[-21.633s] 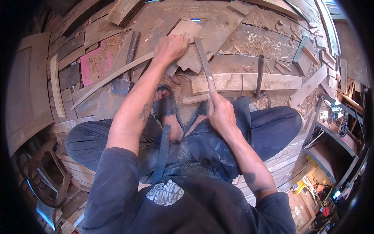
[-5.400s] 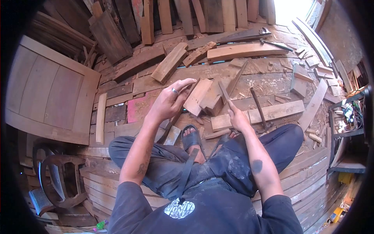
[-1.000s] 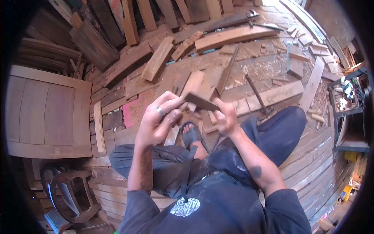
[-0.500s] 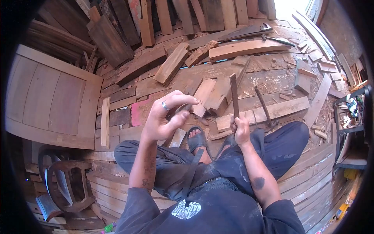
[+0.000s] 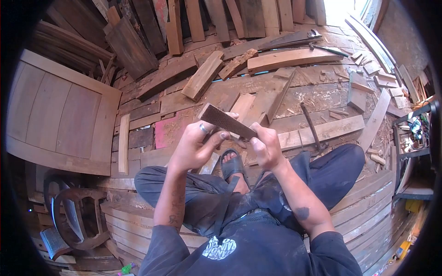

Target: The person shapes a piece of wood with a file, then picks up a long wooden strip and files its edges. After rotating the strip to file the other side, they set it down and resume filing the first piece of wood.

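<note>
So the person's sitting with legs folded on a plank floor, sandals on, and the rasp is up in the air in front of their lap. Right hand has its thumb and fingers clamped on the near end of it, and the toothed face is turned up toward the head cam. Left hand, the one with the ring, is right by the far end with its fingers curled and the thumb bent in — can't tell if it's pinching anything, since the rasp hides part of it.

Just past the hands there's a pale offcut on the floor. Over to the right, a long-handled tool lies across a light board. Further back, a hammer rests on a thick beam, and planks stand in a row behind that. Off to the left — a panelled door, with a slim batten beside it.
</note>
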The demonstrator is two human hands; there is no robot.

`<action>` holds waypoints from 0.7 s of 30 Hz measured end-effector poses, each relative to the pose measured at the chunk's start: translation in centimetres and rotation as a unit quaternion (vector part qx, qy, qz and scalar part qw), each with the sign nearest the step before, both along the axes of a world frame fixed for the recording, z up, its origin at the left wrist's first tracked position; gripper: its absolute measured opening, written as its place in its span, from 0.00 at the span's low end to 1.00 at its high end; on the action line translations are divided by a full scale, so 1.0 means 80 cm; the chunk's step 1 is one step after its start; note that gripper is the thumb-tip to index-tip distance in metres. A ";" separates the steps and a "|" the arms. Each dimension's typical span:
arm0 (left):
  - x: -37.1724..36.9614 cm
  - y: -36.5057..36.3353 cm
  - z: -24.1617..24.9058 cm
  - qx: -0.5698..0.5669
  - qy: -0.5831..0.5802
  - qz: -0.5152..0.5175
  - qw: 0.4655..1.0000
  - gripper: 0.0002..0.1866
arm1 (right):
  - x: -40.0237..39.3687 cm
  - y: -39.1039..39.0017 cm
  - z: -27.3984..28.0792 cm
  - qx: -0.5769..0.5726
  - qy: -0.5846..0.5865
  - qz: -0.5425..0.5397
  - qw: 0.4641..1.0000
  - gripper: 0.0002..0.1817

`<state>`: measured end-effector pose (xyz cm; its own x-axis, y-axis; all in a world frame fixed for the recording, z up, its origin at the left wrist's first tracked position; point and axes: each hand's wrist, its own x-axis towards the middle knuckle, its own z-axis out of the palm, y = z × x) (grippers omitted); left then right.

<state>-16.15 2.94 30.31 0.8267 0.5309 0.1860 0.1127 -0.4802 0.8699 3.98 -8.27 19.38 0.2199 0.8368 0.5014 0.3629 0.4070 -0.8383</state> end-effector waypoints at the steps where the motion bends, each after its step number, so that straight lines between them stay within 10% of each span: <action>1: -0.001 -0.001 0.002 -0.002 -0.006 0.006 1.000 0.19 | -0.001 0.004 -0.002 -0.005 -0.007 -0.005 1.000 0.14; 21: 0.011 -0.011 -0.016 -0.004 -0.037 -0.078 0.996 0.24 | -0.003 0.021 -0.006 0.116 -0.048 -0.021 0.992 0.12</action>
<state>-15.26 2.03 29.01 0.8833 0.3992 0.2457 -0.0274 -0.4792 0.8773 3.73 -6.61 18.92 0.1935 0.6877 0.6997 0.4568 0.5680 -0.6846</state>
